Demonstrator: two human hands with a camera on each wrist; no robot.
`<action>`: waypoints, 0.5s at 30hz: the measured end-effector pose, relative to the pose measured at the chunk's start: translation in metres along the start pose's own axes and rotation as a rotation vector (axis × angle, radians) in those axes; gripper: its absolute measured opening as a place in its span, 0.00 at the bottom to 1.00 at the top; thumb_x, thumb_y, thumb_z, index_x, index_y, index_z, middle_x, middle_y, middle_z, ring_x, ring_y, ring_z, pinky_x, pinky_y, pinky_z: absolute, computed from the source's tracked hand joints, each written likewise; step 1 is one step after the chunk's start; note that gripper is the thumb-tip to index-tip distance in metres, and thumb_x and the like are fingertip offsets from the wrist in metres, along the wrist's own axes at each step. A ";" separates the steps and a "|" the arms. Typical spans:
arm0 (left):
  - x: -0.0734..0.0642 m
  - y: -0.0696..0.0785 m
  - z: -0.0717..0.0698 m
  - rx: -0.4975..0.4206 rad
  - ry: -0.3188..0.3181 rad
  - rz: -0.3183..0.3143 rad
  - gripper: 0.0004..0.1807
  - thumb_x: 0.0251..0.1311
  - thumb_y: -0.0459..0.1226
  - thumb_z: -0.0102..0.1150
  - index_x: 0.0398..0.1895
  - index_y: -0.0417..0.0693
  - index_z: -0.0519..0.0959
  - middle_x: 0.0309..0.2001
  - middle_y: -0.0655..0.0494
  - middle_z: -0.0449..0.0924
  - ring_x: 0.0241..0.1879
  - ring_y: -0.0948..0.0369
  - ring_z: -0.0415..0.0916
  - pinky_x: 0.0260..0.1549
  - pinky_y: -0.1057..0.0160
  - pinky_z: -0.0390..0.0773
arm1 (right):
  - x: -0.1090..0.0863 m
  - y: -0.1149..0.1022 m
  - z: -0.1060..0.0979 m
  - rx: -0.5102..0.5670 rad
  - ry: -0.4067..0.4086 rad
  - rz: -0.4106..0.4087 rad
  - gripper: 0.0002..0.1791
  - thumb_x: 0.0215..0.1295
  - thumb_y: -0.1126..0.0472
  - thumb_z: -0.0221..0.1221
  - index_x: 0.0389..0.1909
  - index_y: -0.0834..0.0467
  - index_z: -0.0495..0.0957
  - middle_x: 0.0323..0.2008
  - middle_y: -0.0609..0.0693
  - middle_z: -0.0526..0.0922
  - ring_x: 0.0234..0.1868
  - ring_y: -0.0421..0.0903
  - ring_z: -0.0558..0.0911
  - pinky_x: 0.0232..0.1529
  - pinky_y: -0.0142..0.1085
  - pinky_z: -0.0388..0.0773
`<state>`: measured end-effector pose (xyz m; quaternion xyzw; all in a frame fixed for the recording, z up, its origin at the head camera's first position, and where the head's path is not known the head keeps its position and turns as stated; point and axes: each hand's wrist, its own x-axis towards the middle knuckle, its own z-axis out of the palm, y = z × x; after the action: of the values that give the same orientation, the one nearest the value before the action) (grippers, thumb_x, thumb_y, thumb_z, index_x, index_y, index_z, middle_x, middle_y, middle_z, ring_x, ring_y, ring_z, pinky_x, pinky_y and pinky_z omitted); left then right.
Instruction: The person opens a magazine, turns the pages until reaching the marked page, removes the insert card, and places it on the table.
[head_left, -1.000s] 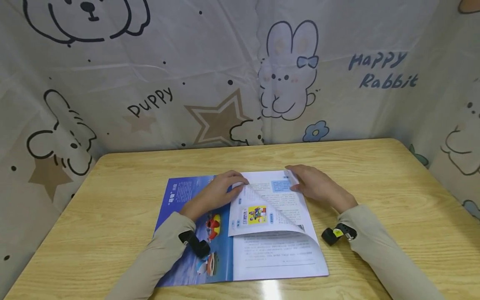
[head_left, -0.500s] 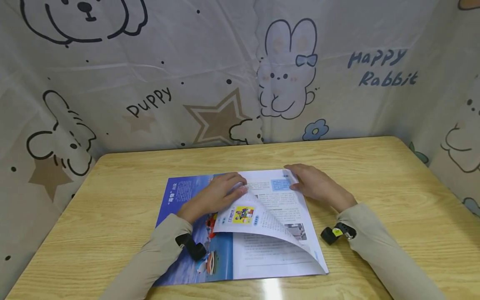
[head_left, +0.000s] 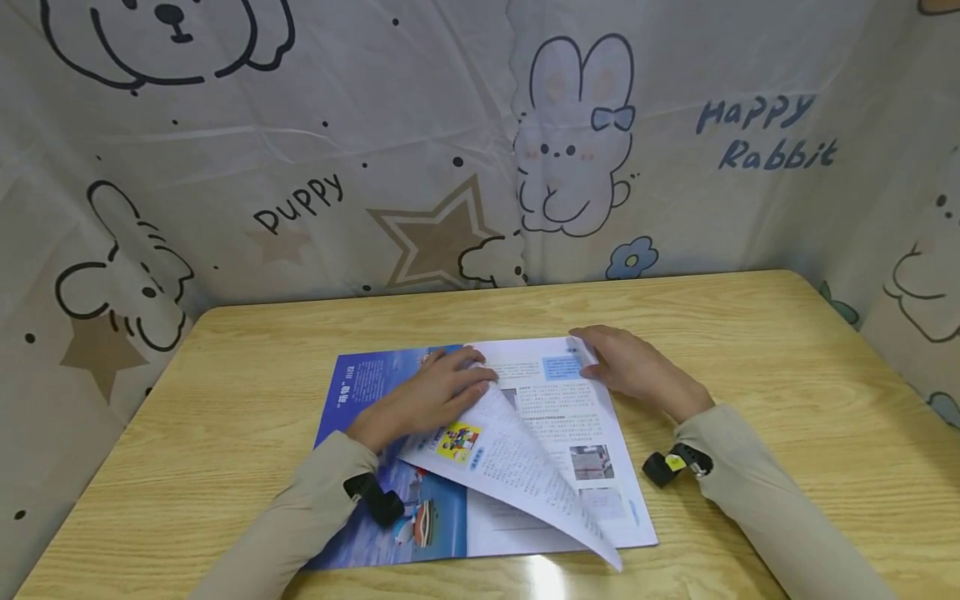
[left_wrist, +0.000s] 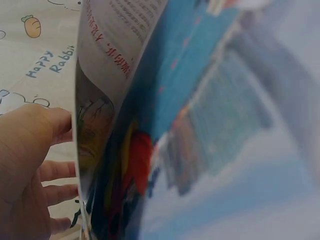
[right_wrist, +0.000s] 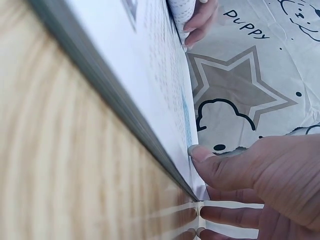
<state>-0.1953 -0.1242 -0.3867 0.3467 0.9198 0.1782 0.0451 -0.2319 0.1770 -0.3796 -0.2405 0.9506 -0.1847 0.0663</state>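
Note:
An open magazine (head_left: 442,517) lies on the table, its left side a blue sea picture, its right side white text pages. My left hand (head_left: 423,396) is at the top middle, thumb and fingers pinching the upper edge of a half-turned page (head_left: 517,462). That page slants across the spread, its lower corner hanging past the bottom edge. At the top right corner my right hand (head_left: 633,371) grips the magazine; in the right wrist view its thumb (right_wrist: 220,167) lies on the paper, with the fingers at the edge. Curved pages hide part of the left hand in the left wrist view.
The light wood table (head_left: 225,417) runs around the magazine on all sides. Behind it hangs a pale cloth (head_left: 420,100) with cartoon animals, stars and lettering. Each wrist wears a black strapped camera, such as the right one (head_left: 675,467).
The half-turned page has swung left across the blue side, its lower right corner lifting off the text page beneath and baring more photos there. The left hand has shifted slightly left; the right has stayed.

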 end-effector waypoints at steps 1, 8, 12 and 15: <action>-0.001 -0.001 0.000 -0.002 0.002 0.011 0.22 0.75 0.47 0.38 0.63 0.52 0.74 0.66 0.47 0.66 0.69 0.50 0.59 0.68 0.41 0.47 | 0.000 0.000 0.000 0.001 0.001 0.000 0.33 0.62 0.66 0.64 0.68 0.64 0.65 0.64 0.63 0.69 0.66 0.61 0.67 0.64 0.54 0.64; -0.008 -0.004 -0.002 -0.031 -0.022 0.009 0.24 0.73 0.51 0.42 0.64 0.50 0.72 0.69 0.45 0.62 0.71 0.48 0.55 0.67 0.40 0.52 | 0.000 0.001 0.001 0.006 0.006 0.002 0.33 0.62 0.67 0.64 0.68 0.64 0.65 0.65 0.63 0.69 0.66 0.61 0.67 0.64 0.53 0.64; -0.011 -0.003 -0.004 -0.058 -0.062 -0.019 0.26 0.70 0.53 0.48 0.65 0.51 0.70 0.72 0.45 0.57 0.72 0.47 0.52 0.67 0.45 0.57 | -0.001 0.001 0.001 0.010 0.008 -0.001 0.33 0.62 0.67 0.63 0.68 0.64 0.65 0.65 0.63 0.69 0.66 0.61 0.67 0.64 0.54 0.64; -0.013 -0.002 -0.007 -0.066 -0.090 -0.028 0.27 0.69 0.53 0.50 0.67 0.51 0.69 0.73 0.45 0.55 0.72 0.46 0.52 0.65 0.46 0.60 | -0.001 0.001 0.000 0.014 0.003 0.000 0.33 0.63 0.67 0.63 0.68 0.64 0.64 0.65 0.63 0.69 0.67 0.61 0.66 0.64 0.54 0.64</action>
<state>-0.1885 -0.1361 -0.3815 0.3397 0.9153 0.1917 0.1005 -0.2314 0.1780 -0.3801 -0.2396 0.9494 -0.1918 0.0665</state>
